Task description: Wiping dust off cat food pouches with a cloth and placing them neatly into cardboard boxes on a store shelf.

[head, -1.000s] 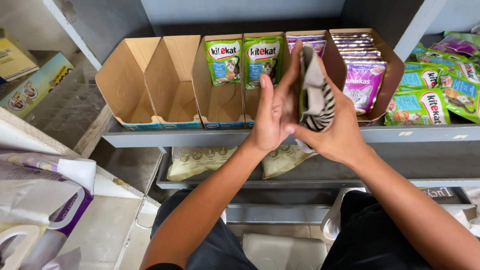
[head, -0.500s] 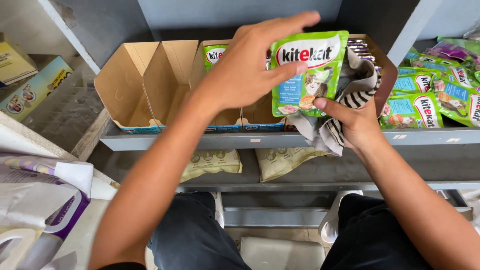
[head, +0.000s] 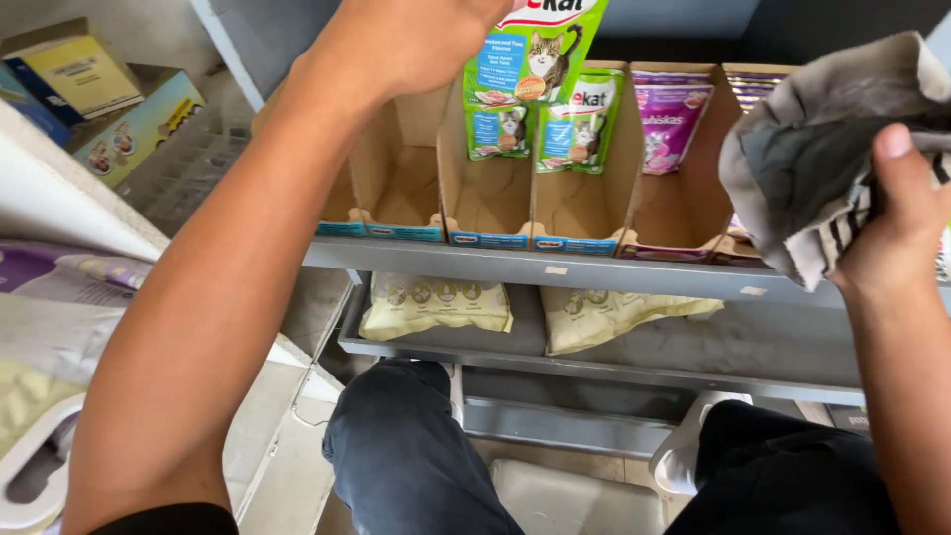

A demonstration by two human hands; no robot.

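My left hand [head: 416,40] is raised at the top of the view and grips a green cat-food pouch [head: 530,54] by its upper edge. The pouch hangs in front of the cardboard display trays [head: 485,203] on the grey shelf [head: 555,269]. At the right, my right hand [head: 897,213] clutches a crumpled grey cloth with black and white stripes [head: 807,159], held apart from the pouch. More green pouches [head: 575,124] and a purple pouch [head: 669,119] stand at the back of the trays.
Pale yellow bags [head: 436,305] lie on the lower shelf. Boxes [head: 84,84] sit on the shelf at the upper left, and a purple and white bag [head: 59,297] lies at the left. My knees [head: 406,446] are below the shelves.
My left hand has lifted the green pouch upward and away from my right hand. The right hand with the cloth has moved to the right, and the view has come closer to the shelf.
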